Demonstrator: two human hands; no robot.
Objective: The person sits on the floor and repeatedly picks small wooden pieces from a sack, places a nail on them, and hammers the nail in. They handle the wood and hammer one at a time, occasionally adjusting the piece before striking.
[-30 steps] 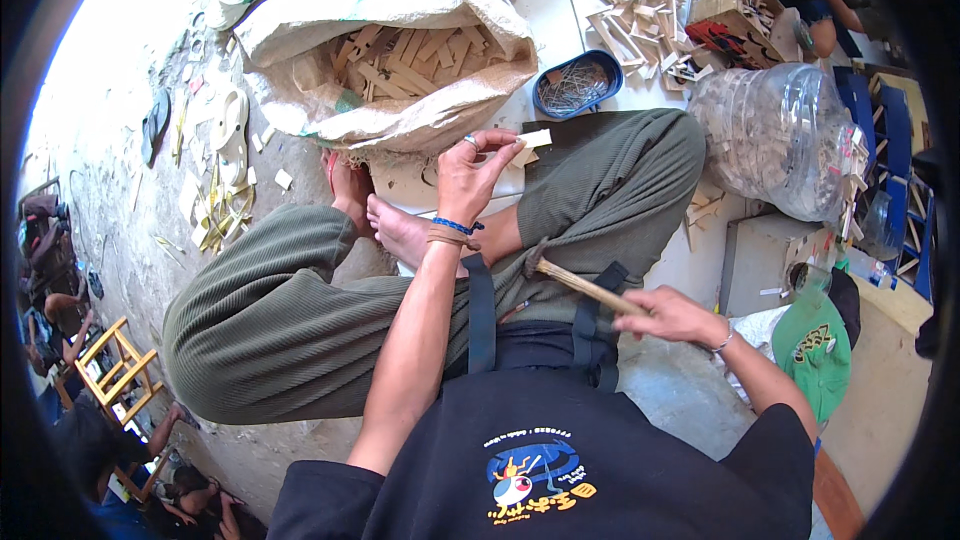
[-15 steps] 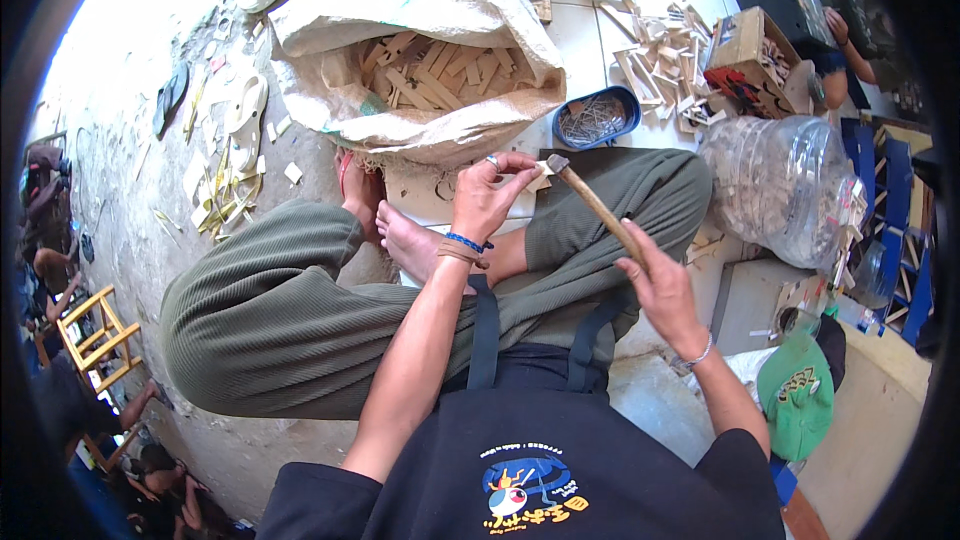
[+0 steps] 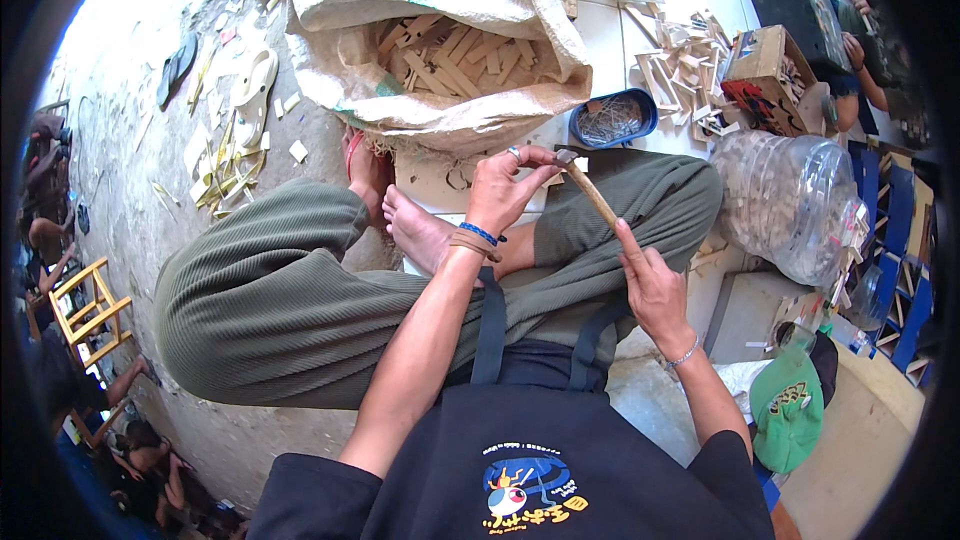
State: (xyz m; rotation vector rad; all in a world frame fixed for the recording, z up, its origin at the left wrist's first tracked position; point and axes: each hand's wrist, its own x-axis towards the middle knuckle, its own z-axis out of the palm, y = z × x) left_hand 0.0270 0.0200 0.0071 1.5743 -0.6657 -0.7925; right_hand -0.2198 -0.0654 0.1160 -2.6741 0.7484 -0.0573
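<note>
Left hand: my left hand (image 3: 505, 192) sits just above the middle of the frame, fingers pinched shut on a small wooden piece (image 3: 558, 172) held against the board (image 3: 440, 178) in front of my crossed legs.

Right hand: my right hand (image 3: 650, 285), right of centre, is wrapped closed around the lower end of the hammer (image 3: 592, 198), index finger laid along the wooden handle.

Hammer: the handle slants up and left, and its head meets the wooden piece right at my left fingertips.

The nail: I think a small nail stands under the head, but it is too small here to be sure.

Doing it well: short, light taps, the head square to the piece, and my left fingertips low and to the side of the strike; keep the piece flat on the board so it does not skid.

Supply: a blue bowl (image 3: 612, 118) of thin metal bits lies just above the hammer head; a woven sack (image 3: 440, 30) of wooden slats fills the upper middle.

Around: finished wooden frames (image 3: 680, 75) are heaped at upper right, beside a clear plastic jug (image 3: 795, 205) at the right edge.
</note>
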